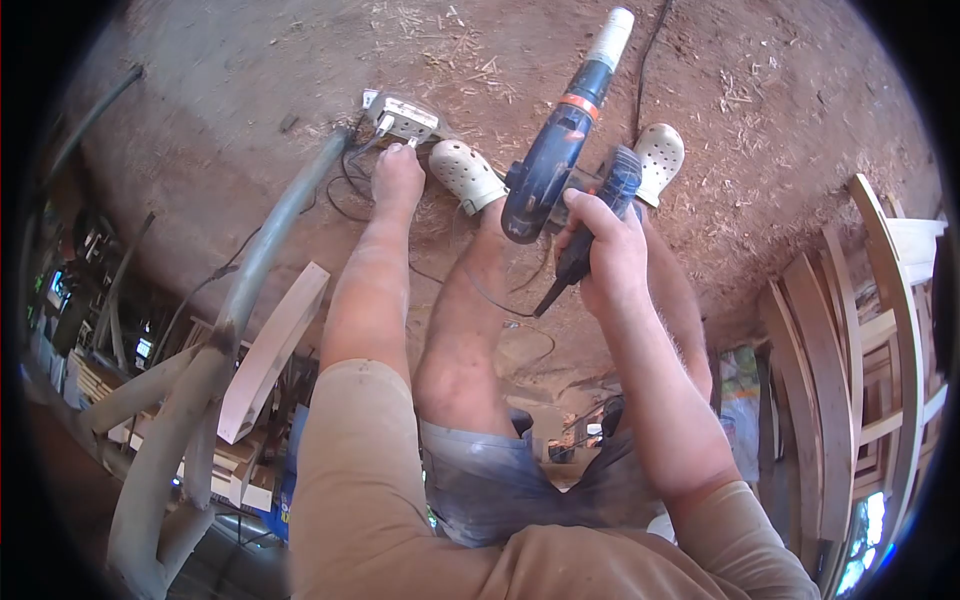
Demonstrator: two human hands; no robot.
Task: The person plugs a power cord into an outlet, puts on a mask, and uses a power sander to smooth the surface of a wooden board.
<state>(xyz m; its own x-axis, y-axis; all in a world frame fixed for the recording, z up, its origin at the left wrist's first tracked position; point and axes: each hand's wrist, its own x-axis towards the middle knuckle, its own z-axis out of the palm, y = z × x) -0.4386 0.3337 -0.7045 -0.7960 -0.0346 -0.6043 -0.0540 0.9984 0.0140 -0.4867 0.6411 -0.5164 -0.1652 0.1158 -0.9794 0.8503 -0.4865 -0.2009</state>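
Note:
My right hand is wrapped round the handle of a dark blue power blower with an orange ring and a whitish nozzle that points up and away. A black cord leaves the bottom of its handle. My left hand reaches down to a white power strip on the dirt floor, its fingers closed at a plug at the strip's near edge. Another white plug sits in the strip, just left of those fingers.
A grey metal pole frame stands at the left beside a pale wooden piece. Curved wooden parts lean at the right. Wood shavings and loose black cords lie on the dirt floor. My cream clogs flank the blower.

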